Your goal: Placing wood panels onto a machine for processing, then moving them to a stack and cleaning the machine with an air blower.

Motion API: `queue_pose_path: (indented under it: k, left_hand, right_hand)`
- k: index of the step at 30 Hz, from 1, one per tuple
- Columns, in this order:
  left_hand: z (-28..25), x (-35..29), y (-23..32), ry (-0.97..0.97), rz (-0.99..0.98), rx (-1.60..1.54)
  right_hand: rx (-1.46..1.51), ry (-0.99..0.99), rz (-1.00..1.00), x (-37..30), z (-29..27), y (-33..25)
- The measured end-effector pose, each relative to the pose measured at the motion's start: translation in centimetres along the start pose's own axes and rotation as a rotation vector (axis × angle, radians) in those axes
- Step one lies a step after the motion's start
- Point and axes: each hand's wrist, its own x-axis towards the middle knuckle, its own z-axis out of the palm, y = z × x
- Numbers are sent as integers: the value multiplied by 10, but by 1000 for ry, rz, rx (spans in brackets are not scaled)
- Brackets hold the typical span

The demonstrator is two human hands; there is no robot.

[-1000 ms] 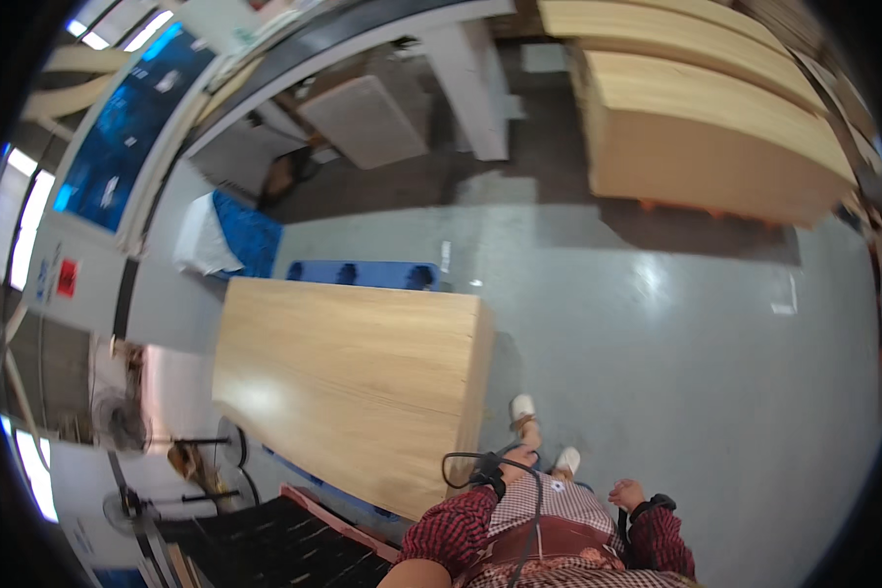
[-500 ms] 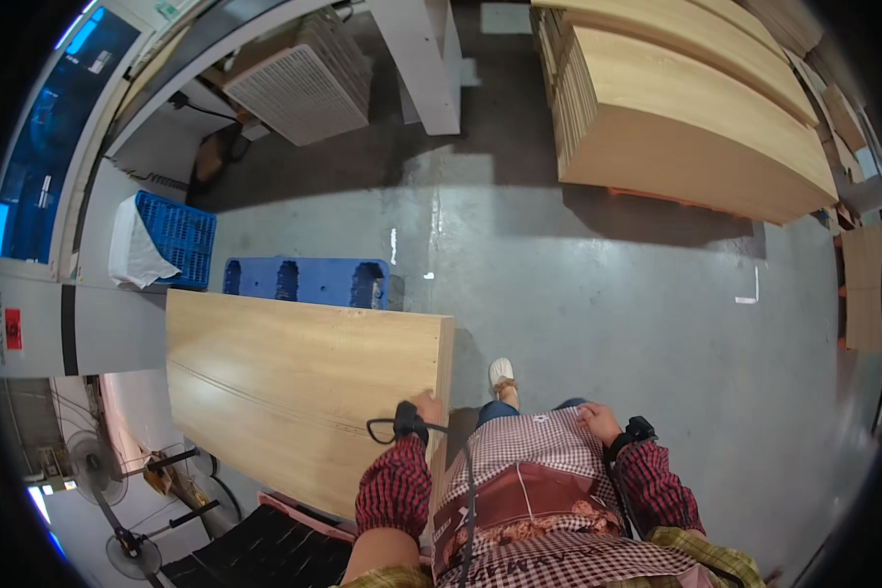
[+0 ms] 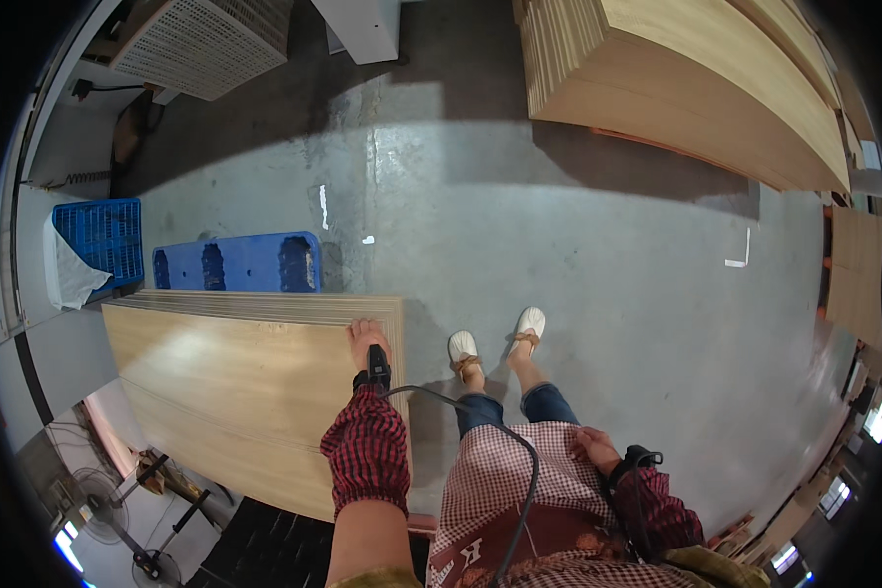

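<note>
Pale wood-grain panels lie in a low stack [image 3: 235,363] on my left, their layered edges showing along the far and right sides. My left hand [image 3: 367,343] rests on the top panel by its far right corner. Its fingers lie stretched out at the panel's far edge, and a black strap device is on the wrist. Against the side of my checked apron [image 3: 500,470] is my right hand [image 3: 595,448], its fingers loosely curled and nothing seen in it. A dark cable [image 3: 529,461] runs from the left wrist down across the apron.
Beyond the stack stands a blue plastic pallet [image 3: 255,263], with a blue crate [image 3: 118,235] draped in white to its left. A tall stack of boards [image 3: 676,98] stands far right. Fans [image 3: 98,500] are at the lower left. My pale shoes [image 3: 529,328] are on the grey floor.
My left hand has moved from the panel's right edge farther out to its far right corner. The view has tilted down, and both shoes and the stack's far layered edges now show.
</note>
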Motion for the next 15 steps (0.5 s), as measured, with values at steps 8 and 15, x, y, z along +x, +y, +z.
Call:
queue_pose_path:
  k: [8, 15]
  left_hand:
    - [29, -7, -21, 67, -53, -103]
    - [15, -3, -8, 241, -15, 96]
  right_hand:
    - [26, -38, 24, 4, -8, -13]
    - [67, -83, -16, 21, -25, -2]
